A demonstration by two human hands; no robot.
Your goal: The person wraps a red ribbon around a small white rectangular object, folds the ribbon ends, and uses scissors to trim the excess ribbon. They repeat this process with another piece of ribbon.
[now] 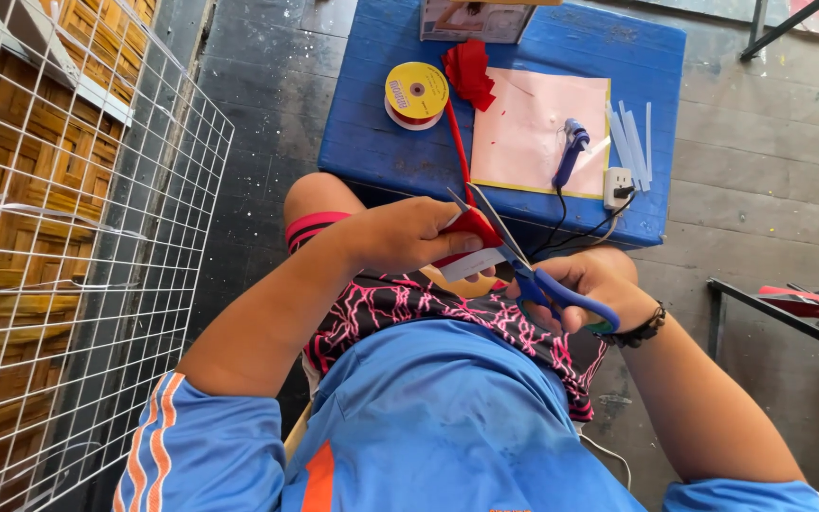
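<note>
Wire grid panel: white mesh standing at 9 o'clock, in front of woven wooden panels.
Left hand: fingers curled and pinching a folded piece of red ribbon just below the table edge, near frame centre.
Ribbon spool: yellow-faced reel with red ribbon wound on it, lying flat on the blue table at 12 o'clock; a red strand runs from it down to the pinched fold.
Loose red ribbon pieces: heaped just to the right of the spool.
Scissors: blue-handled, blades parted around the ribbon fold.
Right hand: closed through the scissor handles, at 3 o'clock of the left hand and touching distance from it.
Pink sheet: lying flat on the table.
Glue gun: blue, resting on the pink sheet, its cord leading to a white socket.
Glue sticks: pale rods at the table's right edge.
</note>
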